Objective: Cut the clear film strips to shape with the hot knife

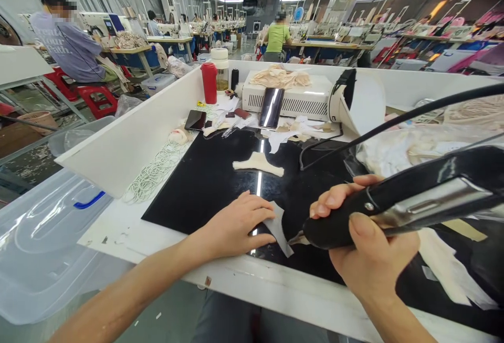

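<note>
Centrally, the left hand (246, 226) rests, fingers loosely spread, touching a thin grey fabric piece (279, 228); lower right, the right hand (378, 261) clasps a long black metal-tipped tool (423, 185).

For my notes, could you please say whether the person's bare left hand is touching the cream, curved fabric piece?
Apart: the head view shows glossy black work surface between the left hand and the cream fabric piece.
</note>
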A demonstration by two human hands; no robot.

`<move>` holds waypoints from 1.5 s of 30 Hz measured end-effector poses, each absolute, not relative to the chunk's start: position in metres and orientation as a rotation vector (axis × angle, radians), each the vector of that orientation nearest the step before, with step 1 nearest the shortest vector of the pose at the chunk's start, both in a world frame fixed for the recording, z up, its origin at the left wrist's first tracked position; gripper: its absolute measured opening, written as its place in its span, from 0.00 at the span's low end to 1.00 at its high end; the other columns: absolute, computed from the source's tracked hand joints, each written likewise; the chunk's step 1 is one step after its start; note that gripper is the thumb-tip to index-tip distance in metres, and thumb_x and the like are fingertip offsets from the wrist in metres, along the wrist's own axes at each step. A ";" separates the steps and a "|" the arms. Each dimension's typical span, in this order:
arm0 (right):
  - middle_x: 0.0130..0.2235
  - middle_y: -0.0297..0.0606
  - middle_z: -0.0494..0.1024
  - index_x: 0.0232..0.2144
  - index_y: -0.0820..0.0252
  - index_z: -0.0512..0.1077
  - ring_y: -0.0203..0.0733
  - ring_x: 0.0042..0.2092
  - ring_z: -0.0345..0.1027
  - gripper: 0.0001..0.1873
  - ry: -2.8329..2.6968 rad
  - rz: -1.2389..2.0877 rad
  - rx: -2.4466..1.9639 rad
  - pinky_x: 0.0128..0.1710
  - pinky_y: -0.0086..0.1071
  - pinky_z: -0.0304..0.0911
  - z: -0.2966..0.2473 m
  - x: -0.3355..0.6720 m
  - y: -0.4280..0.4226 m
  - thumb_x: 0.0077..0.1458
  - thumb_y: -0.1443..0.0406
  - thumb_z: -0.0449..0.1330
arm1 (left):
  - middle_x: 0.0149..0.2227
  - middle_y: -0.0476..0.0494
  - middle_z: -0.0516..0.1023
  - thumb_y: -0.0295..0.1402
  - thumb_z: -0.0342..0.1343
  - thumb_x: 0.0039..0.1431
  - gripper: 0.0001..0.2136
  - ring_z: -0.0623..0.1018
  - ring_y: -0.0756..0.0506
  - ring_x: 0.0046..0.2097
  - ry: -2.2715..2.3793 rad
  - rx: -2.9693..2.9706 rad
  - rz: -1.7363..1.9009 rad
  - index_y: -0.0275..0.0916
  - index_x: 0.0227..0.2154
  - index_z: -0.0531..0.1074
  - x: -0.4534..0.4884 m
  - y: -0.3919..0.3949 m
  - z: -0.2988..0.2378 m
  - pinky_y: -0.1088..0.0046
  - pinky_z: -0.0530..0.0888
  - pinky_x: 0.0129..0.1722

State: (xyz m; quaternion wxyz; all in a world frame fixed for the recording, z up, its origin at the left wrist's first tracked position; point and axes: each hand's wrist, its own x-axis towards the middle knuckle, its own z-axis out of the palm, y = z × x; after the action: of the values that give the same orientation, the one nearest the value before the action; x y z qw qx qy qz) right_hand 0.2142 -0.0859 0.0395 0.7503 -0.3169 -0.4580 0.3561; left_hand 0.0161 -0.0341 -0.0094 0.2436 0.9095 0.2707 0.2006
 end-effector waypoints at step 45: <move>0.33 0.29 0.73 0.47 0.51 0.70 0.38 0.31 0.69 0.20 -1.014 0.694 -0.771 0.34 0.37 0.68 0.035 0.221 -0.070 0.55 0.60 0.71 | 0.56 0.43 0.79 0.29 0.58 0.67 0.14 0.74 0.42 0.61 0.580 2.431 0.506 0.43 0.54 0.74 0.016 -0.033 -0.003 0.54 0.58 0.70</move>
State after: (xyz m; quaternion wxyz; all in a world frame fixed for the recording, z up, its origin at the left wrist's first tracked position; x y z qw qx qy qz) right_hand 0.2207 -0.0700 0.0355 0.7483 -0.3524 -0.4637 0.3176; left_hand 0.0157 -0.0334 -0.0030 0.2915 0.9119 0.2176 0.1899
